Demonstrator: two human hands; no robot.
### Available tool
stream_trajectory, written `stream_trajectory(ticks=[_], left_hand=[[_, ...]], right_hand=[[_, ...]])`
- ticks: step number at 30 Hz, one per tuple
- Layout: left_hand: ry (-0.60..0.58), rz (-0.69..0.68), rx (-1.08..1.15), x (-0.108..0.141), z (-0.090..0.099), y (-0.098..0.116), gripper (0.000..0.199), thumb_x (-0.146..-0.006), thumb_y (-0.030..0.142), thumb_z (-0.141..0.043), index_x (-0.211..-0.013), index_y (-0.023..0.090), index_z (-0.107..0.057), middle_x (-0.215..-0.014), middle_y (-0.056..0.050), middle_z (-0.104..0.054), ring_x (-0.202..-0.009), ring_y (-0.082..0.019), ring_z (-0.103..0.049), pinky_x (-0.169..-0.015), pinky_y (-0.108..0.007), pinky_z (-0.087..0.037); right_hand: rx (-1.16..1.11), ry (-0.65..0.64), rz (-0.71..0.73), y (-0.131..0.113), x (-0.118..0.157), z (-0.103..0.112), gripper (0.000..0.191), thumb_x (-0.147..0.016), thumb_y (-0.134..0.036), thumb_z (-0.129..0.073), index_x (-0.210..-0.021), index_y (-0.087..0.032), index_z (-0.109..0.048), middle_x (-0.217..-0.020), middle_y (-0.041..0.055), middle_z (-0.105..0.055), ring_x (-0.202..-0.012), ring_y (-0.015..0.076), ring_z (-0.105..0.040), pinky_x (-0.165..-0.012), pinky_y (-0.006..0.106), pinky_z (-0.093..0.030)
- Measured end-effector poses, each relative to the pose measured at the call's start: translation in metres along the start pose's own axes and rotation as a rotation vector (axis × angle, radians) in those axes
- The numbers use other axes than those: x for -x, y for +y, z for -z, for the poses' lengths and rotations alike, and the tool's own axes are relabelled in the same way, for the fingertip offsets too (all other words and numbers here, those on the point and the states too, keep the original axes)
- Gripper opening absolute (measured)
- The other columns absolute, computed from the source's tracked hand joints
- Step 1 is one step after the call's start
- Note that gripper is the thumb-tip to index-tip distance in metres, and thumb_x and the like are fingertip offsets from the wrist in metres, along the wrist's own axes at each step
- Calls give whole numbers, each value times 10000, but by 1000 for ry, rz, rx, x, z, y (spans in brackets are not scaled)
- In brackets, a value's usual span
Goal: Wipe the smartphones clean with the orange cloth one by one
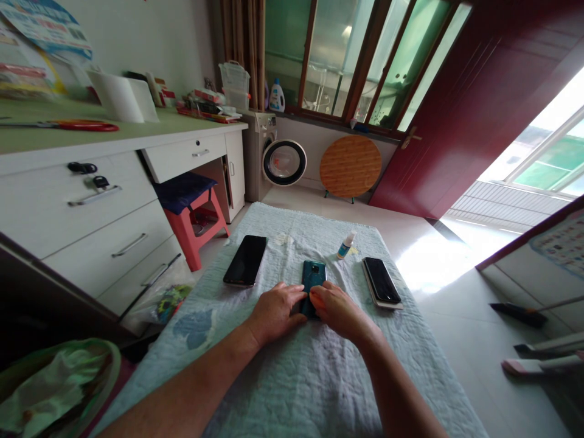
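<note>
A dark teal phone (pixel 314 274) lies back up, camera end away from me, on a pale blue quilted cloth (pixel 283 377). My left hand (pixel 277 309) rests at its left edge, fingers touching the side. Over its lower right part, my right hand (pixel 336 309) has its fingers bent together around something orange (pixel 317 300), mostly hidden. To the left lies a larger black phone (pixel 247 260), screen up. On the right, another black phone (pixel 382 280) sits on a pale flat object. A small spray bottle (pixel 346 246) stands upright beyond my right hand.
A desk (pixel 182 131) with drawers runs along the left, with a red stool (pixel 196 228) beside it. At lower left is a bin (pixel 116 359). An open washing machine (pixel 255 155) and a round wooden tabletop (pixel 350 165) stand beyond the cloth. Brooms lie at right.
</note>
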State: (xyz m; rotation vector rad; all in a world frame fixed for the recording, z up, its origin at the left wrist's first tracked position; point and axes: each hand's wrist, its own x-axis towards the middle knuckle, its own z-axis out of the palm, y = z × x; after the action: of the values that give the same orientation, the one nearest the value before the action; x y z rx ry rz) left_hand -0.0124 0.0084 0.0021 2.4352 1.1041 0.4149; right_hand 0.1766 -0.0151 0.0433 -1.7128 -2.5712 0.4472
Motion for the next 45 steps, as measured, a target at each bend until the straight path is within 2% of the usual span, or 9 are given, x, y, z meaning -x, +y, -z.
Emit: stream_trajectory(ticks=[6, 10, 20, 26, 30, 38, 45], left_hand=[[-4, 17, -7, 0, 0, 0, 485, -818, 441, -673, -1243, 210, -638, -1372, -69, -578, -1205, -316, -544, -1034, -432, -440], [-4, 13, -1, 0, 1, 0, 486, -818, 433, -678, -1244, 203, -636, -1369, -76, -579, -1207, -317, -545, -1041, -435, -435], [7, 3, 1, 0, 0, 0, 474, -807, 426, -683, -1232, 227, -624, -1345, -60, -597, -1168, -305, -554, -995, -411, -463], [-2, -4, -13, 0, 1, 0, 440, -823, 438, -657, -1217, 244, -637, -1352, -50, -593, -1165, -297, -558, -999, -407, -457], [-4, 11, -14, 0, 1, 1, 468, -810, 433, -676, -1231, 233, -638, -1364, -55, -585, -1188, -304, -552, -1020, -419, -446], [-2, 13, -9, -1, -1, -1, 485, -822, 438, -679, -1241, 198, -641, -1375, -82, -574, -1213, -310, -551, -1049, -435, -421], [-2, 17, -13, -1, -1, 0, 475, -827, 448, -667, -1237, 208, -643, -1370, -68, -580, -1203, -299, -550, -1027, -415, -441]], right_hand=[[-24, -1, -175, 4, 4, 5, 120, -896, -146, -449, -873, -182, -561, -878, 45, -624, -803, 140, -567, -679, 244, -343], [-44, 17, -227, 3, 4, 3, 93, -881, -152, -477, -856, -194, -557, -878, 34, -615, -770, 133, -564, -638, 245, -318], [-72, 43, -161, -12, -3, -8, 177, -933, -174, -410, -895, -170, -583, -909, 60, -576, -768, 131, -535, -679, 236, -354], [-60, -38, -54, -12, 1, -2, 163, -901, -149, -434, -862, -159, -593, -867, 68, -571, -806, 150, -528, -691, 242, -358], [-131, -15, -108, -8, 2, -2, 246, -975, -210, -358, -894, -166, -585, -890, 53, -574, -711, 115, -510, -647, 233, -341], [-74, 15, -179, 3, 6, -3, 182, -947, -210, -417, -867, -173, -576, -861, 47, -608, -715, 121, -539, -634, 239, -318], [-63, -8, -171, -6, 7, 1, 178, -942, -205, -420, -897, -172, -590, -857, 46, -615, -731, 124, -556, -639, 243, -322]])
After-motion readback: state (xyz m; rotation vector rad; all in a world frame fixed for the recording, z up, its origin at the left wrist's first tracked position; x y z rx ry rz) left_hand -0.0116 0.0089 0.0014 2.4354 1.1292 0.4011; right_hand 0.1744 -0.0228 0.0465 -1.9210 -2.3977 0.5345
